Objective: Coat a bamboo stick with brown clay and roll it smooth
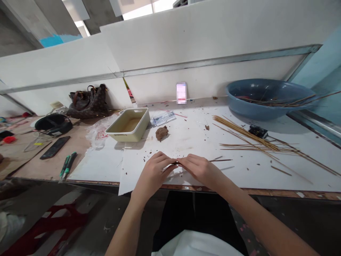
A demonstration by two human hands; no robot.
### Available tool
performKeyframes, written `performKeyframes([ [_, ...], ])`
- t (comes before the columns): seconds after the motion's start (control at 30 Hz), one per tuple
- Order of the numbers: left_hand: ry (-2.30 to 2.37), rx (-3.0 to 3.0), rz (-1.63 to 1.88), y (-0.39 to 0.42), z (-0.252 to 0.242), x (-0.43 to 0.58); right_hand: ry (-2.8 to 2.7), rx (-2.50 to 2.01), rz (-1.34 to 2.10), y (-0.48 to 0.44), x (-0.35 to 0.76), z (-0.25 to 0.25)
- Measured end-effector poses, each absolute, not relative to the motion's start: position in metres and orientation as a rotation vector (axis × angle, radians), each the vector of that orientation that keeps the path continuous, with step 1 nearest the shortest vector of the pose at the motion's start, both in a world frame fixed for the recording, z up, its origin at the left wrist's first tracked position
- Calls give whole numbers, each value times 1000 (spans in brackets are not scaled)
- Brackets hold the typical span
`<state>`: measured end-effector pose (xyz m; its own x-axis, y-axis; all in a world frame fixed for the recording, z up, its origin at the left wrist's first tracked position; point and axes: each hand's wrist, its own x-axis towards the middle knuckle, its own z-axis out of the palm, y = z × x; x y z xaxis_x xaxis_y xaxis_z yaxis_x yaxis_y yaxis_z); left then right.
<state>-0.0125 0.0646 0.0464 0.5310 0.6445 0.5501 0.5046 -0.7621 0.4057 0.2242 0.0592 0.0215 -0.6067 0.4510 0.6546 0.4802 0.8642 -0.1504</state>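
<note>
Over the white board near the table's front edge, my left hand (154,170) and my right hand (199,169) meet fingertip to fingertip. Both pinch a thin dark stick (225,160), whose far end sticks out to the right past my right hand. My fingers hide most of its middle. Just beyond my left hand sits a brown clay-like lump (162,133), apart from it, with small brown crumbs scattered around. To the right lies a loose bundle of thin tan sticks (245,132), with several more sticks fanned out below it.
A pale yellow tub (128,136) stands at the back left beside a clear plastic bag (98,133). A blue basin (255,111) holding long sticks is back right. A lit phone (181,93) leans against the partition. Left are a brown handbag (89,105) and green-black cutters (69,165).
</note>
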Motion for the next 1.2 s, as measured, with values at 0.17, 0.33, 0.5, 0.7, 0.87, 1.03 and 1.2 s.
performKeyframes([
  [0.17,977,2637,1060,63,48,-9,-2311,-672,-22,58,224,22],
  [0.33,997,2735,1026,58,50,-9,-2319,-666,10,55,226,25],
  [0.5,981,2743,1034,57,47,-9,-2320,-649,56,54,227,26],
  [0.7,1033,2663,983,64,45,-9,-2344,-722,-13,57,226,24],
  [0.87,1037,2617,997,66,48,-9,-2281,-731,-109,58,223,21],
  [1.03,1037,2559,981,65,49,-10,-2267,-660,11,56,225,23],
  [1.2,1042,2566,961,66,48,-9,-2264,-659,64,56,225,26],
])
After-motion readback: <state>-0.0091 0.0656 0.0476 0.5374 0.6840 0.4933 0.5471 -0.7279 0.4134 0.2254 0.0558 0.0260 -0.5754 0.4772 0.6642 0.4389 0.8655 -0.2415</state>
